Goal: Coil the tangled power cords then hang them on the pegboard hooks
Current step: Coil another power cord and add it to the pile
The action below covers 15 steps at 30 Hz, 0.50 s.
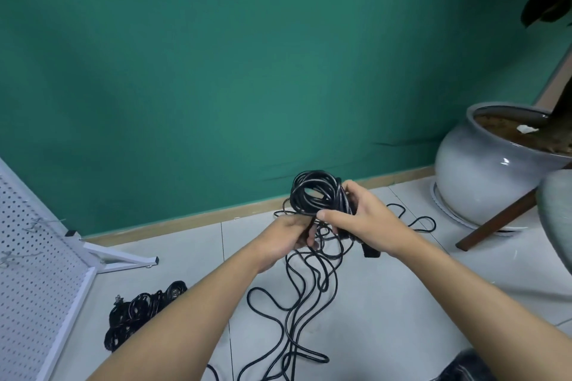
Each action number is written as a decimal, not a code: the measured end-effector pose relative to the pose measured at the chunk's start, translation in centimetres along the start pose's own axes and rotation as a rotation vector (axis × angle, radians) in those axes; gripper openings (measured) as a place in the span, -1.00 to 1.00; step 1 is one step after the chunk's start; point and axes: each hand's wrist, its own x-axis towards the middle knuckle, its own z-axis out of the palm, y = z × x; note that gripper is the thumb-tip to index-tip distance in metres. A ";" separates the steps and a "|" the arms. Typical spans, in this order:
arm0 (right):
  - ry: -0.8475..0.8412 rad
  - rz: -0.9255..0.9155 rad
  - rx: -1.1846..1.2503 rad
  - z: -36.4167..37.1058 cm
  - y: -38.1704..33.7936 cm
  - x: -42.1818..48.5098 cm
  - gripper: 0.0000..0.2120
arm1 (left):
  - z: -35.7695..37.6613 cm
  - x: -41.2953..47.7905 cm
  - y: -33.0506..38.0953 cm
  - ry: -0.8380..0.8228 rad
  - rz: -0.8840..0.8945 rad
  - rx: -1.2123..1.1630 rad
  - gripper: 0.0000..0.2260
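the right hand (362,219) grips the side of the cord coil (315,195); the left hand (291,235), close beneath, curls round the loose cord (297,303) feeding it. coiling seems midway: the rest trails on the floor (387,303), so more slack must be drawn up. the pegboard (37,257) stands at left.

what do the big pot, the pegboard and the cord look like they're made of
Pot: likely glazed ceramic, grey-white and glossy, a bright highlight on its belly. Pegboard: probably painted metal, white and matte, with punched holes and a square-tube frame. Cord: black rubber or plastic sheath, slightly shiny, bending in soft loops.
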 end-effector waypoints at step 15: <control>0.329 0.018 -0.498 -1.2 3.2 0.9 -0.47 | 4.0 -1.7 1.9 0.067 0.116 0.865 -0.76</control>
